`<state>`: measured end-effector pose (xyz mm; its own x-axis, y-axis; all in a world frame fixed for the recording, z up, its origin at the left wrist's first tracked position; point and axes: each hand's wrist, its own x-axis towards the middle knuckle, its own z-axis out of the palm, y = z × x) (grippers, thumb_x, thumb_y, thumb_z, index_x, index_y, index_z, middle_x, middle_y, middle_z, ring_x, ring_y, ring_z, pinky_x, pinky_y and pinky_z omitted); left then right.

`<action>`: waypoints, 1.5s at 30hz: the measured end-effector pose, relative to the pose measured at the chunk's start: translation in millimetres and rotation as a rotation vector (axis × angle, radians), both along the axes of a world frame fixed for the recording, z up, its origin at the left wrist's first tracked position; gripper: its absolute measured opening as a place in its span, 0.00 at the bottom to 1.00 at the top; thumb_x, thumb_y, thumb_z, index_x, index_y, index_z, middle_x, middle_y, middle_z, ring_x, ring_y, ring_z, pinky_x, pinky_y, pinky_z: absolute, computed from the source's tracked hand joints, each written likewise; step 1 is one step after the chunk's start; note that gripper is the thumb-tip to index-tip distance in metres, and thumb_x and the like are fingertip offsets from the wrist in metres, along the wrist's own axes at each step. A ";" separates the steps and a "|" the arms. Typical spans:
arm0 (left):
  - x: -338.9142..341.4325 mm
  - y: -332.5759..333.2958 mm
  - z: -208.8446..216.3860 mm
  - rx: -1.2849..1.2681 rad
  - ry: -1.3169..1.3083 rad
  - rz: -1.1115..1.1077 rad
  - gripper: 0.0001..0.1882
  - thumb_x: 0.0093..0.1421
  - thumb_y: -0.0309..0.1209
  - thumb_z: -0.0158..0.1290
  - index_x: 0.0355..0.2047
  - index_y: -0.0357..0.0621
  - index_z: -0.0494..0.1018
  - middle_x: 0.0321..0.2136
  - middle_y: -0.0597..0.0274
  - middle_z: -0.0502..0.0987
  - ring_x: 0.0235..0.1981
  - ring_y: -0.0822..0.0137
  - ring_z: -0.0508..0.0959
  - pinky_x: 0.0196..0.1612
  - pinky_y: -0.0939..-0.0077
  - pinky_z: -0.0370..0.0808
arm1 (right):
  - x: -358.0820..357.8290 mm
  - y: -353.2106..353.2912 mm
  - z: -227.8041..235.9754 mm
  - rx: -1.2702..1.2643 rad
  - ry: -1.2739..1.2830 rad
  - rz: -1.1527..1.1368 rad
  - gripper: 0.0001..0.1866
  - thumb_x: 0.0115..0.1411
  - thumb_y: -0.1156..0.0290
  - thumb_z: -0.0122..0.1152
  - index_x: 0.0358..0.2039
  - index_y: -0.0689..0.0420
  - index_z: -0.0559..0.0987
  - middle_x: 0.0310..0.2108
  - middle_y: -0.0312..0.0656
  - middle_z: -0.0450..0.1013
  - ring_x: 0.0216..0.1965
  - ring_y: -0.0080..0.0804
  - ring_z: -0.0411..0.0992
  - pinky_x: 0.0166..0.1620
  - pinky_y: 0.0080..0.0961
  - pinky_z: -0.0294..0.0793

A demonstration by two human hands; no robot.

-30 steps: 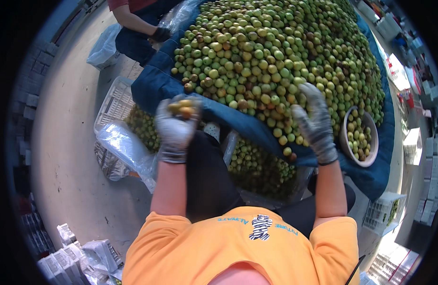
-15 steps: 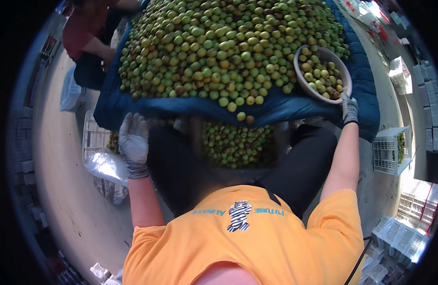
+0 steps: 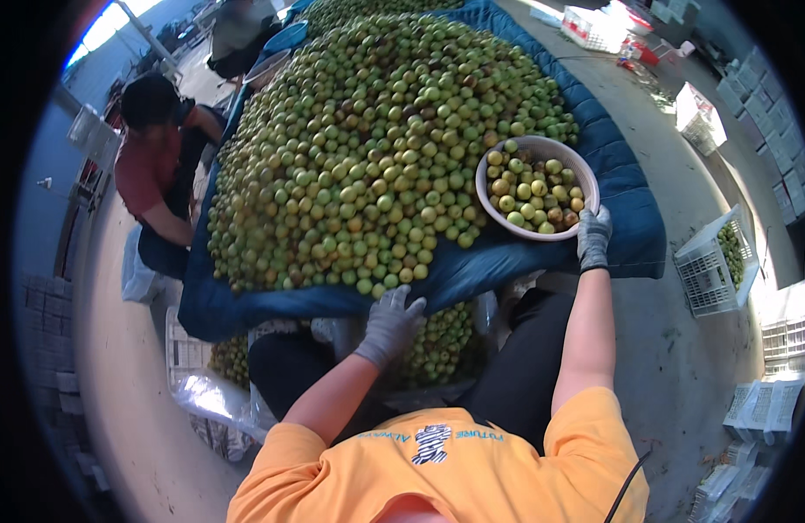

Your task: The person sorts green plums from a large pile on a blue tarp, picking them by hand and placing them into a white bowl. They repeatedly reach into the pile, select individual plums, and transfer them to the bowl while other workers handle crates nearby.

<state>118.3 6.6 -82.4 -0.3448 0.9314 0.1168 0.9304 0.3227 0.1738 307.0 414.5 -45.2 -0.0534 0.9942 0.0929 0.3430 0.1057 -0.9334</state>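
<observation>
Right hand (image 3: 594,237): grey glove, closed on the near-right rim of the pale pink bowl (image 3: 570,162). Bowl sits just ahead of that hand and to its left, tilted a bit toward us, part-filled with green, yellow and brownish fruit. Left hand (image 3: 392,327): grey glove too, back up, fingers loosely spread, nothing visible in it. It's over the near edge of the blue quilted cover (image 3: 625,196); we can't tell if the fingertips actually touch it.

Fruit pile (image 3: 376,157) lies on the cover, its near edge just beyond our left fingertips. The bowl stands at the pile's right side. More fruit shows below the cover edge, between our legs, in a shaded container (image 3: 442,344).

Writing: our orange shirt (image 3: 525,466) has blue lettering on both sides of a black-and-white striped figure. We can't make out any label on the bowl.

Further out: clear plastic bag (image 3: 212,394) lower left, white crate (image 3: 701,277) with fruit on the floor at right, co-worker (image 3: 148,170) in dark cap and red top beside the pile's left side.
</observation>
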 end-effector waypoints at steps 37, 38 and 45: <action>-114.7 75.9 62.1 0.474 -0.138 -0.273 0.17 0.50 0.27 0.62 0.42 0.46 0.76 0.47 0.52 0.74 0.47 0.47 0.75 0.51 0.55 0.73 | -196.4 108.7 81.5 0.460 -0.199 0.437 0.20 0.57 0.68 0.60 0.51 0.51 0.76 0.52 0.48 0.72 0.51 0.44 0.74 0.54 0.36 0.74; -117.6 78.0 60.2 0.494 -0.141 -0.283 0.17 0.49 0.28 0.62 0.41 0.46 0.76 0.47 0.51 0.74 0.47 0.47 0.75 0.50 0.55 0.73 | -224.6 124.6 92.3 0.350 -0.271 0.452 0.22 0.57 0.67 0.62 0.53 0.51 0.75 0.55 0.48 0.72 0.54 0.45 0.72 0.58 0.36 0.71; -127.8 75.0 66.4 0.412 -0.326 -0.333 0.14 0.56 0.31 0.60 0.43 0.47 0.77 0.49 0.51 0.73 0.48 0.48 0.75 0.51 0.58 0.72 | -335.8 227.0 106.8 0.171 -0.738 0.808 0.41 0.55 0.63 0.70 0.67 0.53 0.62 0.66 0.50 0.61 0.66 0.46 0.60 0.67 0.35 0.59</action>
<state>-9.4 81.7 -16.0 -0.1218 0.8957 0.4277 0.8475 -0.1304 0.5145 -28.8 641.4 61.6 -0.7797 0.6188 -0.0963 0.5809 0.6572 -0.4802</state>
